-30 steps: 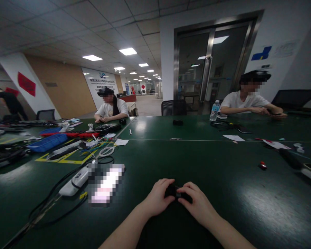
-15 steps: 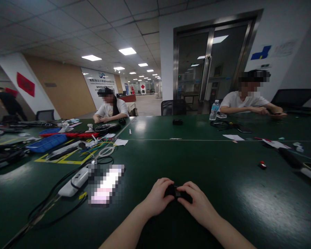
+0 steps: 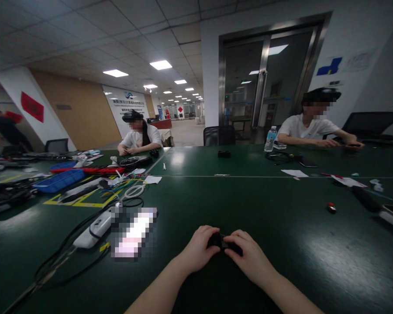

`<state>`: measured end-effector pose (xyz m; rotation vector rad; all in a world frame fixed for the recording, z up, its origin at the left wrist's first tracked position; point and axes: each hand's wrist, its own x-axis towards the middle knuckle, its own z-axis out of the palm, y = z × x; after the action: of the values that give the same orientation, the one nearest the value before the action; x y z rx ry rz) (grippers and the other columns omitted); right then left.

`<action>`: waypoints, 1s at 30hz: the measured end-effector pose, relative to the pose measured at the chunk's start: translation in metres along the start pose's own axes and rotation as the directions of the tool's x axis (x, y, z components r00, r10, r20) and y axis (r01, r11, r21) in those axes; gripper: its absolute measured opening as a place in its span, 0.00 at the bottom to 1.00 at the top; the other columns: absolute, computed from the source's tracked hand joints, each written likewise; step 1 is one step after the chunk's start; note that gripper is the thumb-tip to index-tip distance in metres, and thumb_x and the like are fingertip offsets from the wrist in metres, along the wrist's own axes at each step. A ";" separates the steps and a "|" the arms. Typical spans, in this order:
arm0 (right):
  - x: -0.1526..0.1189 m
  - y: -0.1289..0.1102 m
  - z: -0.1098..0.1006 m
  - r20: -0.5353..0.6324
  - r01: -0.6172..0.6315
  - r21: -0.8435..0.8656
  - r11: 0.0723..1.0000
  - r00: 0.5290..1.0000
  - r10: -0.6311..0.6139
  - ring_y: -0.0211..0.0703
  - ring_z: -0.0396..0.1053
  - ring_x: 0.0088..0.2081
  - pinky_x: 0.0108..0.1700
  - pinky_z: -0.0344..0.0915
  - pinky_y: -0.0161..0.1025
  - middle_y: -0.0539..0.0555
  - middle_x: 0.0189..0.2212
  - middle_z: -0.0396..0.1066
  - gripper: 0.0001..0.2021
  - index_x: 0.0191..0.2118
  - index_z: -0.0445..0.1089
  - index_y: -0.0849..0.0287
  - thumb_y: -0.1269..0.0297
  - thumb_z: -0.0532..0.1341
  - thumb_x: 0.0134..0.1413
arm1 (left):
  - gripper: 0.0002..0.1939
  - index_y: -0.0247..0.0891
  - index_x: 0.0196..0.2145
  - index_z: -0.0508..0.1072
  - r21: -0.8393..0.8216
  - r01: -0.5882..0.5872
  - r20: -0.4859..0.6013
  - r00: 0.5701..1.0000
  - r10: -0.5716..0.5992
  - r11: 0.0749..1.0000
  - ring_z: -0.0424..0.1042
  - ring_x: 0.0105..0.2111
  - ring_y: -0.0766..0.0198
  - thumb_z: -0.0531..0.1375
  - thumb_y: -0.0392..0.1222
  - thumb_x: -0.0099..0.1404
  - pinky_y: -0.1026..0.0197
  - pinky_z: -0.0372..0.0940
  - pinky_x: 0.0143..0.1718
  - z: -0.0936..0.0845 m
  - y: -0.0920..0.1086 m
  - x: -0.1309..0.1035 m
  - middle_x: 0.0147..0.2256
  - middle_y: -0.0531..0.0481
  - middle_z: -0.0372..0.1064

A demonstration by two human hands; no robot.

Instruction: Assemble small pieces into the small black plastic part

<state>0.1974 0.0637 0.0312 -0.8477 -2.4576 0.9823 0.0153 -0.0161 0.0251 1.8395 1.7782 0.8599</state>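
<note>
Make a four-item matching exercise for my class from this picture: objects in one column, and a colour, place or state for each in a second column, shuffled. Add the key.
Column 1
1. Small black object
2. Nearer shallow tray
3. Water bottle
4. Power strip

Column 2
A. White, with a dark cable across it
B. Standing on the far half of the table
C. Held between the left hand and the right hand
D. Blue, on the left side of the scene

Right pairs: 1-C, 2-D, 3-B, 4-A
</note>
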 end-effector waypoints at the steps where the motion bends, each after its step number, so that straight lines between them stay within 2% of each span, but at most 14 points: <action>1: 0.000 0.000 0.000 -0.001 -0.001 -0.001 1.000 1.000 0.001 0.45 0.64 0.44 0.46 0.63 0.43 0.50 0.41 0.67 0.11 0.43 0.70 0.49 0.65 0.59 0.51 | 0.22 0.41 0.51 0.65 -0.001 0.003 0.001 1.000 -0.003 1.000 0.60 0.50 0.57 0.59 0.35 0.58 0.53 0.56 0.53 0.000 0.000 0.000 0.49 0.47 0.63; 11: -0.001 -0.005 -0.001 -0.071 0.048 -0.036 0.998 0.996 -0.051 0.46 0.64 0.46 0.48 0.62 0.42 0.51 0.43 0.67 0.14 0.46 0.68 0.50 0.64 0.60 0.51 | 0.22 0.40 0.50 0.65 -0.013 0.003 0.004 1.000 -0.003 1.000 0.60 0.50 0.56 0.59 0.35 0.58 0.54 0.55 0.53 0.000 0.001 0.001 0.48 0.47 0.63; 16: -0.001 -0.003 0.000 -0.013 0.019 -0.055 0.998 1.000 -0.020 0.46 0.64 0.44 0.46 0.63 0.43 0.50 0.41 0.67 0.13 0.44 0.70 0.50 0.65 0.60 0.51 | 0.23 0.40 0.52 0.64 -0.029 0.009 0.003 1.000 -0.009 1.000 0.58 0.52 0.57 0.58 0.34 0.58 0.54 0.54 0.55 0.000 0.001 -0.001 0.51 0.46 0.60; 22: 0.001 -0.005 -0.002 0.005 -0.004 -0.053 0.999 1.000 0.004 0.45 0.64 0.44 0.45 0.63 0.42 0.50 0.41 0.67 0.11 0.43 0.70 0.50 0.65 0.59 0.52 | 0.31 0.42 0.57 0.59 -0.074 0.042 -0.001 0.999 -0.043 0.996 0.55 0.55 0.55 0.61 0.36 0.56 0.51 0.51 0.57 0.000 -0.003 -0.001 0.55 0.45 0.56; 30: 0.000 -0.005 0.000 -0.006 0.010 -0.048 0.999 1.000 -0.010 0.45 0.64 0.43 0.44 0.62 0.41 0.50 0.40 0.67 0.11 0.41 0.71 0.50 0.67 0.59 0.51 | 0.25 0.41 0.53 0.64 -0.093 0.022 -0.001 1.000 -0.022 0.995 0.59 0.52 0.58 0.58 0.35 0.57 0.55 0.54 0.56 0.000 0.001 -0.001 0.52 0.46 0.59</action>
<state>0.1955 0.0614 0.0350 -0.8517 -2.4867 0.9186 0.0155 -0.0168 0.0256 1.7581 1.7266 0.9201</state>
